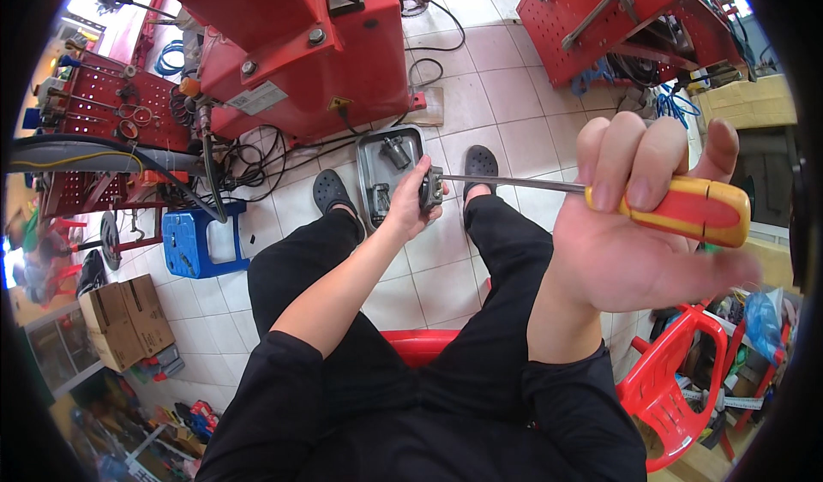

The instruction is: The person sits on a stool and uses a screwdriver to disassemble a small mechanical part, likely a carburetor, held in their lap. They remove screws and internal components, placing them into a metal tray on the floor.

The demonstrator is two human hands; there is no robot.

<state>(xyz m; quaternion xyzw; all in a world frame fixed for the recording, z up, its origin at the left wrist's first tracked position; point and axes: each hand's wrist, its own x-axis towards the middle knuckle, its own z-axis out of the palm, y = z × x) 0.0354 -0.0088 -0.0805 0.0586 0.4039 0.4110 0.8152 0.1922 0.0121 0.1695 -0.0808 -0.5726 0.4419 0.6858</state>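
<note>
My left hand is closed around a small dark metal part with lighter edges, held above the floor between my knees. Most of that part hides behind the fingers. In my right hand, raised close to the camera, is a screwdriver with a yellow and red handle. Several fingers curl over the handle. Its long shaft runs left to the metal part, though I cannot tell how the tip meets it. Below my left hand, a grey tray on the floor holds a dark cylindrical metal piece and other small parts.
A big red machine stands ahead, with black cables beside its base. Left are a blue stool and cardboard boxes. A red perforated tool rack stands far right, and a red plastic chair near right.
</note>
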